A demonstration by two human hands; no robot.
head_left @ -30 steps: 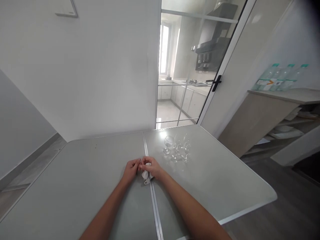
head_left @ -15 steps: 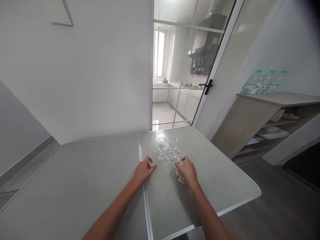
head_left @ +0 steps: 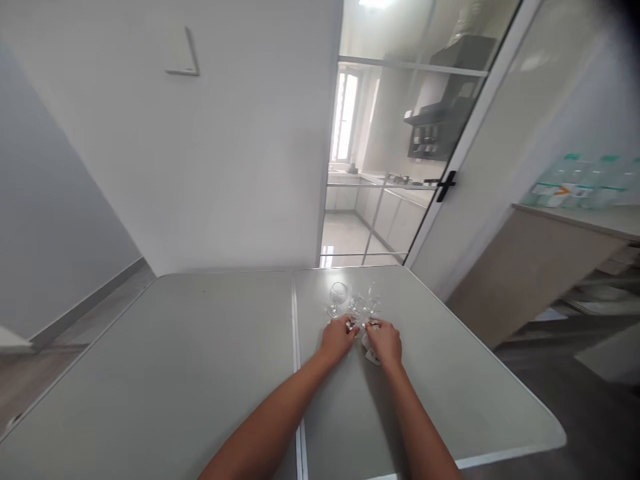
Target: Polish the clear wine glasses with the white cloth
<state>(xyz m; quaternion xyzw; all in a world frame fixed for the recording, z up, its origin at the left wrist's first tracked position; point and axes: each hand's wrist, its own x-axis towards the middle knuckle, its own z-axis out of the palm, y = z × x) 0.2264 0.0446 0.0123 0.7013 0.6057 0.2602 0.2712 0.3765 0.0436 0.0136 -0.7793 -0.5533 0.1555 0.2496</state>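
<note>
While a plain white wall [head_left: 250, 147] spans the background, a white-framed glazed door [head_left: 373, 140] stands at its right. A grey-green table [head_left: 220, 360], divided by a pale metal seam, occupies the foreground. At far right, a side cabinet [head_left: 540, 260] supports clear bottles [head_left: 583, 183] with green caps. Clear stemmed glasses [head_left: 339, 292] stand clustered on the table, right of the seam. The left hand [head_left: 340, 335] is at the cluster's near side, digits curled; whether it grips a glass cannot be determined. The right hand [head_left: 387, 341], just beside it, pinches a bunched pale cloth [head_left: 371, 353] between thumb and fingers, partly beneath the palm.
</note>
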